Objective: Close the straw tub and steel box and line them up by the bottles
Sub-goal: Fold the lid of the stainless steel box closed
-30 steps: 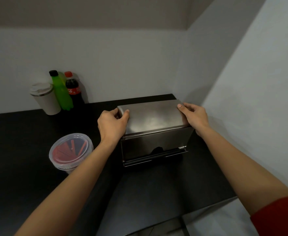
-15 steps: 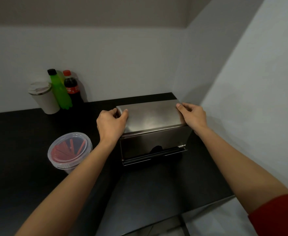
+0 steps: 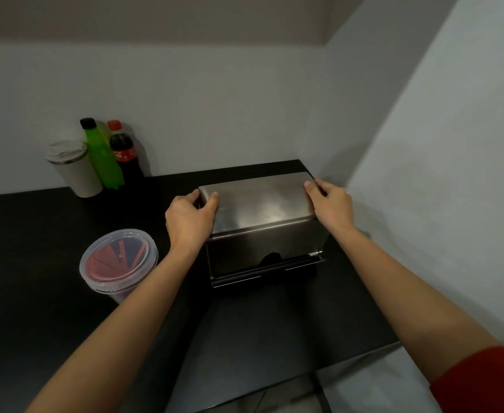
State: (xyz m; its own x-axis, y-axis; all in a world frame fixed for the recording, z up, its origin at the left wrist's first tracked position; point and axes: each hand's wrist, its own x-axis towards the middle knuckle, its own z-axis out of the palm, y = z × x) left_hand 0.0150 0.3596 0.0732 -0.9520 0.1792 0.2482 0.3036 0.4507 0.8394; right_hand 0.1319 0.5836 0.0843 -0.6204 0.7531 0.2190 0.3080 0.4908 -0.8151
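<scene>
Right of the lidded clear plastic straw tub (image 3: 119, 261), left hand (image 3: 188, 222) and right hand (image 3: 329, 204) are gripping the shiny rectangular steel box (image 3: 259, 216) ends; slide level toward the green and cola bottles (image 3: 112, 155).

Lidded beige cup (image 3: 75, 169) on black counter (image 3: 36, 234), grey walls (image 3: 215, 108)

Very little changes. The whole scene slides a touch toward 10 o'clock in the frame: the bottles (image 3: 112, 156), the tub (image 3: 119, 260) and the box (image 3: 259, 204) all shift together, so it reads as a small turn of the head rather than anything moving on the counter. The left hand (image 3: 189, 222) and right hand (image 3: 331, 205) drift with the box. The right hand moves a shade further toward 9 o'clock than the rest. Whether the box itself edges toward the bottles is too slight to tell.
</scene>
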